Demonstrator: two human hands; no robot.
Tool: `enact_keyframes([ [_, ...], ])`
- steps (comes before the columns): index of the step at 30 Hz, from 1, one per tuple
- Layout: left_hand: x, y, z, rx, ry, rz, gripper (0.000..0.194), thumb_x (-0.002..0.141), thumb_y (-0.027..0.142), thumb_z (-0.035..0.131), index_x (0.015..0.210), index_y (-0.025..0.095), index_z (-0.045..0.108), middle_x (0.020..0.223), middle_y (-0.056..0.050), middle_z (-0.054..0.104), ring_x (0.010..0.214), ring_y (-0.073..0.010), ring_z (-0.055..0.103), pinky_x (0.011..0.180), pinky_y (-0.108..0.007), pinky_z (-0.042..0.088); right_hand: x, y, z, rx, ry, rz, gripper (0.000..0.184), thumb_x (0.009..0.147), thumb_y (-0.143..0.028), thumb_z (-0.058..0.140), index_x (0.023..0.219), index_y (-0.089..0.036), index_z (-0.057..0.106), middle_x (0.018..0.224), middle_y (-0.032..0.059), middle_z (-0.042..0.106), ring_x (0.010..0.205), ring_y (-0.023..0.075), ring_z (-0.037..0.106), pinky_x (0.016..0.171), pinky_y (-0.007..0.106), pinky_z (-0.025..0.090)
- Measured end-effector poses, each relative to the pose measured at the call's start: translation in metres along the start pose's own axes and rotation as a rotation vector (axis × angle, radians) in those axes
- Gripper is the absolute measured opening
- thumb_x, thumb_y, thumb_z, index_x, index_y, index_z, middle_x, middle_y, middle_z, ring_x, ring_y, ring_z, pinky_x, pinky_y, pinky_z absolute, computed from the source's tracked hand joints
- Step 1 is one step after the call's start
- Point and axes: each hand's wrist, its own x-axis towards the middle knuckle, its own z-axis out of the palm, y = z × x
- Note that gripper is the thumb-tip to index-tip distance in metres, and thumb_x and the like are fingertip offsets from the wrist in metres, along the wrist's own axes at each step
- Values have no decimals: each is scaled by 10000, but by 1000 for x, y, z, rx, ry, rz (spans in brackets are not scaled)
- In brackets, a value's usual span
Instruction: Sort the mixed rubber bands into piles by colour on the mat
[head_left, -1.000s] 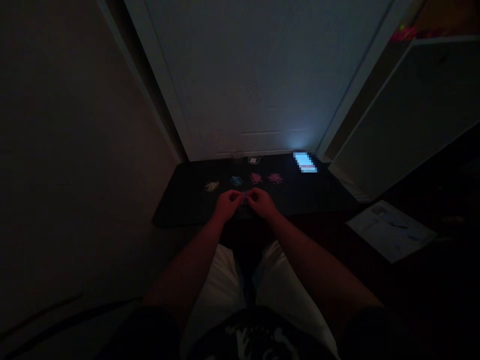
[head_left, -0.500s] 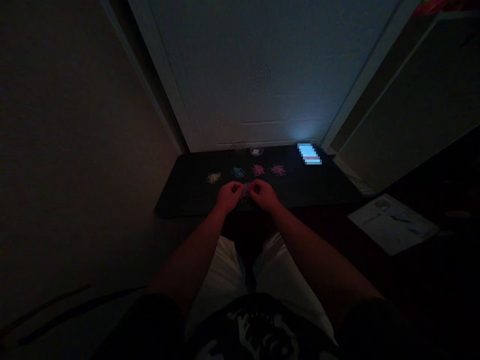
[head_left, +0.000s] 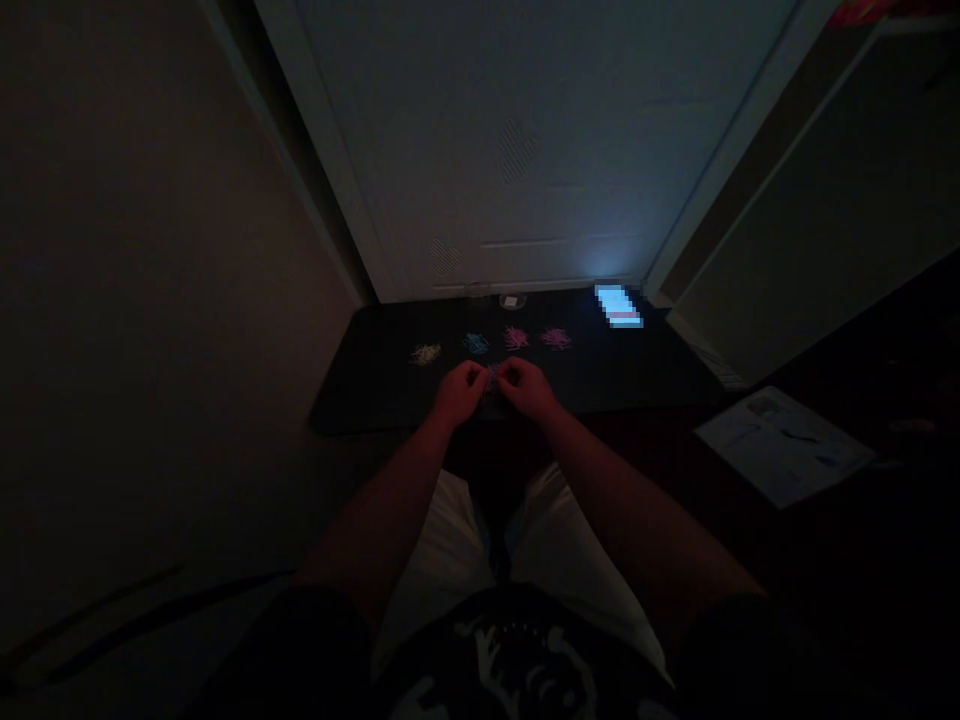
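Observation:
In the dim light my left hand [head_left: 460, 391] and my right hand [head_left: 527, 388] come close together over the near edge of a dark table [head_left: 375, 385]. Their thumbs and fingers are pinched around a small cluster of thin purple sticks [head_left: 492, 378]. Which strands each hand grips is too dark to make out. Beyond my hands lie separate small piles of thin sticks: a yellow pile [head_left: 427, 354], a blue pile [head_left: 475, 343], a pink pile [head_left: 515, 338] and a magenta pile [head_left: 556, 338].
A lit, blurred phone screen [head_left: 619, 306] glows at the table's back right. A small round clear object [head_left: 513, 301] with a white patch sits at the back edge. Behind stands a pale door panel [head_left: 555, 200]. A light sheet [head_left: 784, 445] lies low on the right.
Both hands hold nearly the same pose, with only a slight shift of the fingers over the purple sticks. The piles look unchanged.

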Motion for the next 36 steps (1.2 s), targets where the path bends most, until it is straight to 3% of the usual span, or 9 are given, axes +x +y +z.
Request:
enact_keyframes([
  [16,-1,1,-1,125,-54,34,223,834,323,399,765,174,550,688,4,576,635,-122,511,586,-237,362,2,5,1,17,-39,-47,28,713,-198,475,702,-187,497,667,-26,506,622,115,462,601,232,358],
  [27,-3,2,-2,-9,-81,42,224,825,350,428,788,164,548,689,10,573,629,-110,515,594,-223,389,1,4,0,10,-6,-11,26,707,-210,483,715,-190,497,664,-27,505,611,110,456,592,235,364],
  [33,-2,0,0,3,-66,28,231,832,349,424,818,162,560,723,-6,602,641,-116,537,586,-225,397,0,5,2,117,-61,-24,270,644,-201,556,911,-183,515,682,-41,517,557,93,456,533,219,366],
  [36,-1,-1,1,8,-66,26,223,830,340,433,824,162,568,760,-15,619,678,-121,551,608,-227,406,0,4,1,125,-112,-25,268,653,-252,591,906,-176,548,666,-36,527,541,93,457,514,220,363],
])
